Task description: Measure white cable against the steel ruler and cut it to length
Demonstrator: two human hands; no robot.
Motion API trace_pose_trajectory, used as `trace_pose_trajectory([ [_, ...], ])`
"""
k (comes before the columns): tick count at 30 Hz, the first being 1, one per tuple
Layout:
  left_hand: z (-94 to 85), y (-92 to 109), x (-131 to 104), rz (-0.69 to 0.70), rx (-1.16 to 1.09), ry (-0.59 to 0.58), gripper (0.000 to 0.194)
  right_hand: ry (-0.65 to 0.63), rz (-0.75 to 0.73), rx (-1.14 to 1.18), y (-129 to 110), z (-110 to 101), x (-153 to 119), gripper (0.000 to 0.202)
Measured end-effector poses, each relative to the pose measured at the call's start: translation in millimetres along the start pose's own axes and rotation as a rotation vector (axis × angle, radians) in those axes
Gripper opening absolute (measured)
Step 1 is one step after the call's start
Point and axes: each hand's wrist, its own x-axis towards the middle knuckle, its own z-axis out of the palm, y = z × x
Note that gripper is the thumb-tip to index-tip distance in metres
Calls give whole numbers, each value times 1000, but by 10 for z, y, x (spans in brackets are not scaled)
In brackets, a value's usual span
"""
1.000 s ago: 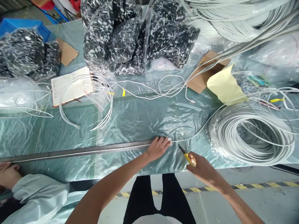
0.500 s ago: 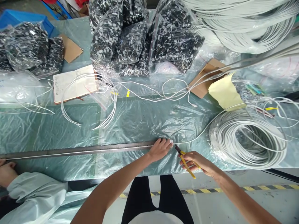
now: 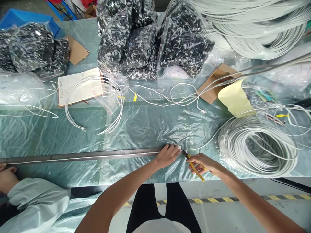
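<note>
Head view: the left hand [image 3: 167, 156] presses a thin white cable [image 3: 206, 141] flat against the long steel ruler [image 3: 85, 156] on the surface, while the right hand [image 3: 205, 163] grips yellow-handled cutters [image 3: 193, 163], blades at the cable.

text: none legible | notebook [image 3: 81, 86]: handwriting too small | ruler [image 3: 82, 156]: marks unreadable

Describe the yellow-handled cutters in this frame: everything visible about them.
The cutters are a small hand tool with two slim yellow handles and a short dark head. The right hand grips the handles, which stick out below the fingers toward the table edge. The head points up and left, at the white cable just beside the left hand, which presses down at the end of the long metal ruler. Whether the blades are closed on the cable cannot be told.
</note>
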Motion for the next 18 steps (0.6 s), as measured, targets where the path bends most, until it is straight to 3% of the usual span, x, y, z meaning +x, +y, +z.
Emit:
trace_pose_trajectory([
  [18, -44, 2, 4, -18, -40, 9, 35, -18, 274, -163, -470, -15, 138, 10],
])
